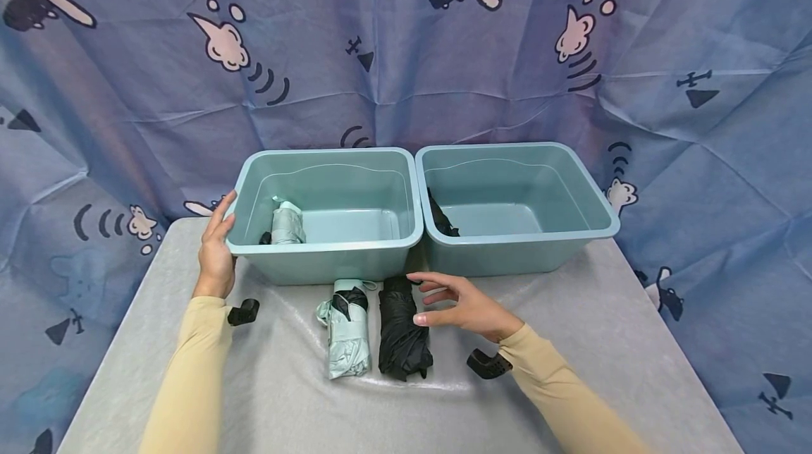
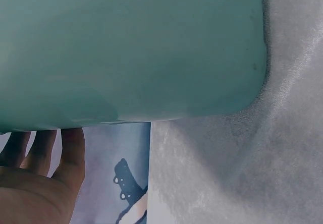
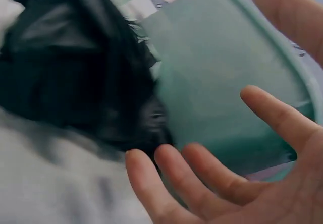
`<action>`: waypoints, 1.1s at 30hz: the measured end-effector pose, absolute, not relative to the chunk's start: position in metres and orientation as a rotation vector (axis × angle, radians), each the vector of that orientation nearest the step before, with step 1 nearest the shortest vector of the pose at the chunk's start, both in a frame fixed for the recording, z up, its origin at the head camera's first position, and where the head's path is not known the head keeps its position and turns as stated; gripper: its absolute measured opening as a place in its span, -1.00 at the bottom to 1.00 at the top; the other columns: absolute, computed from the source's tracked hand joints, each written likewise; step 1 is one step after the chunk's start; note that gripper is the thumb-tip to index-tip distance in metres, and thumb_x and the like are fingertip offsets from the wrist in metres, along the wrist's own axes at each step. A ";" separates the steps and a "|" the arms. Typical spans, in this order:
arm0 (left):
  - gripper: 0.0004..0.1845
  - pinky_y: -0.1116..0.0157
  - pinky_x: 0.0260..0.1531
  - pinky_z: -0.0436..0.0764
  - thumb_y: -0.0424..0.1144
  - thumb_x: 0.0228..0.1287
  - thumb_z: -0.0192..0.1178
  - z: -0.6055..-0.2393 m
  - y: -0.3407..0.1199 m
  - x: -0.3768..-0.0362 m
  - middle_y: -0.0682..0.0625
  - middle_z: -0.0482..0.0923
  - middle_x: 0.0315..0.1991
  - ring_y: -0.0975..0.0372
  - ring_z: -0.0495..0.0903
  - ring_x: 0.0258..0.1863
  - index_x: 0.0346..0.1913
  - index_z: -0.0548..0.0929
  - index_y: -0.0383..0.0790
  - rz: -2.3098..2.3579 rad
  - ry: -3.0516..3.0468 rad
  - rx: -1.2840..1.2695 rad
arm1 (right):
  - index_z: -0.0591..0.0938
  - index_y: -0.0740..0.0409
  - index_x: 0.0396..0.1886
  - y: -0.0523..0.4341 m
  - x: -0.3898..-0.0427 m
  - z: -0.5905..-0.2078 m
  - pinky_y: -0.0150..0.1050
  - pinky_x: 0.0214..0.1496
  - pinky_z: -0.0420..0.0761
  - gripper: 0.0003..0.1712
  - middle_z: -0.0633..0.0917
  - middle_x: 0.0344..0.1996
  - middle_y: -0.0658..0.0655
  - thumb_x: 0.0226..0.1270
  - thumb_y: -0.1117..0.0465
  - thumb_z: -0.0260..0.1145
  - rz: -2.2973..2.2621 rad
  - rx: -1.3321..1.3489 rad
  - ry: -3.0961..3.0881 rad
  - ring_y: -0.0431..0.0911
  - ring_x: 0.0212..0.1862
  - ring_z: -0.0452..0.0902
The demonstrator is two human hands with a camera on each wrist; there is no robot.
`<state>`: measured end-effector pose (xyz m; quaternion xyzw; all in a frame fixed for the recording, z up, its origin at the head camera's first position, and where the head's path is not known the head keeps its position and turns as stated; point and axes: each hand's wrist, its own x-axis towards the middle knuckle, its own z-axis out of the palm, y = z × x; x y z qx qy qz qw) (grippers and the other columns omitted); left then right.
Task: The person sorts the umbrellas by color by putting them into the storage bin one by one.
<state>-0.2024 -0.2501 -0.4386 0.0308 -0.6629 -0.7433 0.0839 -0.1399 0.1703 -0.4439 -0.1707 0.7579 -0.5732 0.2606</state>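
Note:
My left hand (image 1: 217, 256) rests against the left end of the left teal bin (image 1: 342, 265), fingers extended along its outer wall; the left wrist view shows these fingers (image 2: 70, 156) at the bin's side. On the table in front lie a folded mint umbrella (image 1: 349, 348) and a folded black umbrella (image 1: 403, 338), side by side. My right hand (image 1: 466, 306) hovers just right of the black umbrella's upper end, thumb and fingers spread with nothing between them. In the right wrist view its fingertips (image 3: 139, 166) come close to the black umbrella (image 3: 75, 67).
Beside the left bin stands a second teal bin (image 1: 501, 256), holding a black folded item (image 1: 440, 218). Inside the left bin is a mint folded umbrella (image 1: 288, 223) with a small dark item (image 1: 265, 237) by it. A patterned blue curtain (image 1: 406, 52) hangs behind the grey table (image 1: 304, 419).

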 end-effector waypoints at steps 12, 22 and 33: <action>-0.45 0.23 0.39 0.21 -0.19 0.66 -0.30 -0.438 -0.250 -0.203 0.06 -0.01 0.61 0.16 0.09 0.50 0.62 0.14 0.03 -2.218 -1.970 0.099 | 0.40 -0.08 0.53 0.147 -0.136 -0.481 0.11 0.11 0.52 -0.09 0.37 0.37 0.31 0.20 0.06 0.58 -1.423 -0.443 2.142 0.21 0.21 0.45; -0.45 0.21 0.40 0.20 -0.19 0.66 -0.30 -0.438 -0.250 -0.202 0.04 0.00 0.61 0.15 0.10 0.50 0.62 0.15 0.03 -2.219 -1.970 0.096 | 0.46 -0.13 0.49 0.132 -0.132 -0.490 0.01 0.10 0.47 -0.06 0.40 0.09 0.24 0.08 0.00 0.64 -1.315 -0.432 2.225 0.10 0.09 0.37; -0.45 0.22 0.38 0.22 -0.18 0.66 -0.29 -0.439 -0.250 -0.202 0.04 0.00 0.61 0.15 0.10 0.50 0.62 0.15 0.03 -2.221 -1.970 0.095 | 0.40 -0.14 0.52 0.122 -0.133 -0.489 0.16 0.22 0.44 0.03 0.44 0.16 0.26 0.04 -0.03 0.66 -1.236 -0.458 2.254 0.07 0.16 0.37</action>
